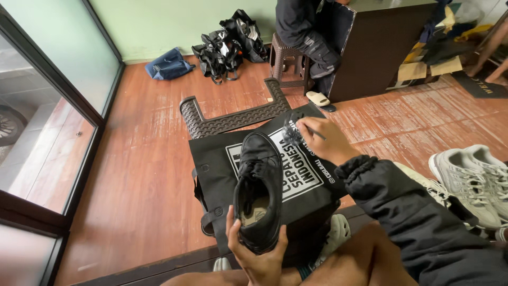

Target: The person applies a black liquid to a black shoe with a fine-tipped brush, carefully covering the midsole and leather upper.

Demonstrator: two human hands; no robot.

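wooden floor point(148, 159) below; left hand point(260, 254) fingers curled around black shoe point(259, 190) heel; right hand point(323, 140) fingers pinched shut on small brush point(292, 130) over black bag point(217, 169).

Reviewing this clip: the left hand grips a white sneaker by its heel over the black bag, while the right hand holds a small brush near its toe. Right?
Not quite. The head view shows the left hand gripping a black shoe, not a white sneaker. The black bag, right hand and small brush are as stated.
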